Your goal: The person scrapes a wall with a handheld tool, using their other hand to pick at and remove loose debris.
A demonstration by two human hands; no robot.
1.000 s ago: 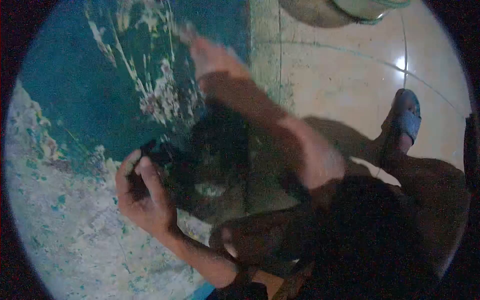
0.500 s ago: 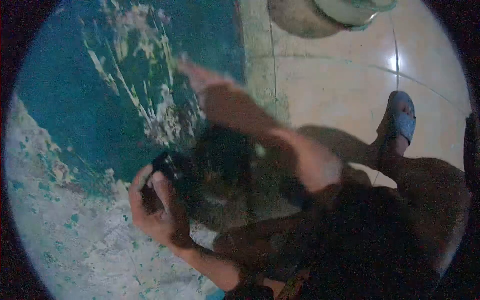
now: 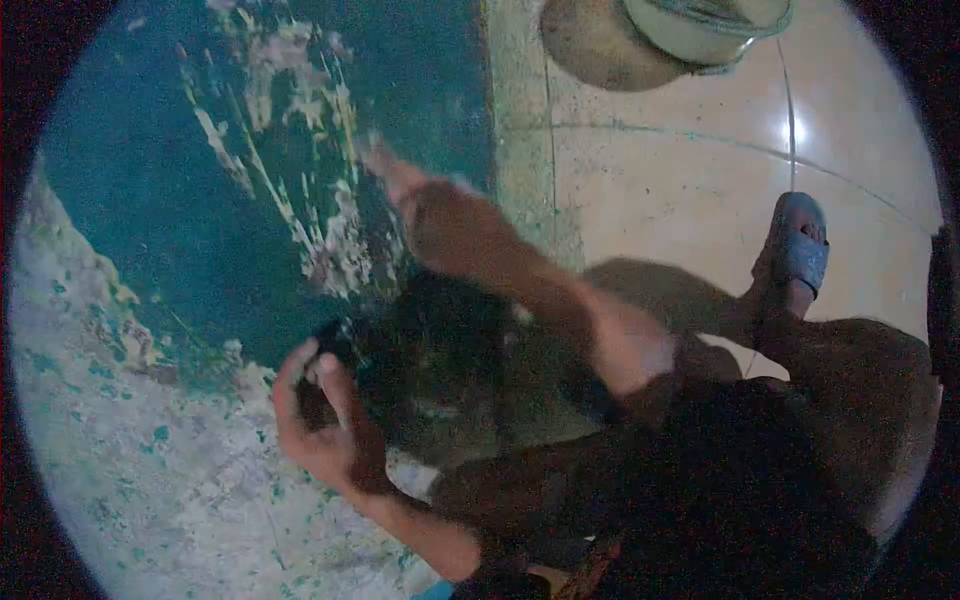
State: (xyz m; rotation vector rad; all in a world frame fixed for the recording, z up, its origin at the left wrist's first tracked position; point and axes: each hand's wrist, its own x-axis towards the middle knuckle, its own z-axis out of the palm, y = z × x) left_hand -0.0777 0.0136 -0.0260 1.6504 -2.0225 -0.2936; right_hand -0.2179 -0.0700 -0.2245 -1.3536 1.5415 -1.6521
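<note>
A teal painted surface (image 3: 120, 220) lies before me, with a patch of pale streaks and scraped-looking marks (image 3: 335, 235) on it. My right hand (image 3: 415, 195) reaches over the right side of this patch, its fingers pointing up and left and smeared by blur. Lower down, my left hand (image 3: 325, 415) is curled, thumb and fingertips brought close together beside a small dark thing (image 3: 328, 338) at the edge of a deep shadow. What this dark thing is I cannot tell.
Worn grey-white ground (image 3: 190, 480) with teal flecks spreads at the lower left. Cream floor tiles (image 3: 670, 170) lie on the right, with a pale round basin (image 3: 715, 35) at the top. My foot in a grey slipper (image 3: 803, 255) rests on the tiles.
The whole view has shifted a little, so surface, basin and both hands appear slightly lower and mostly further right. Both hands keep nearly the same place over the surface.
</note>
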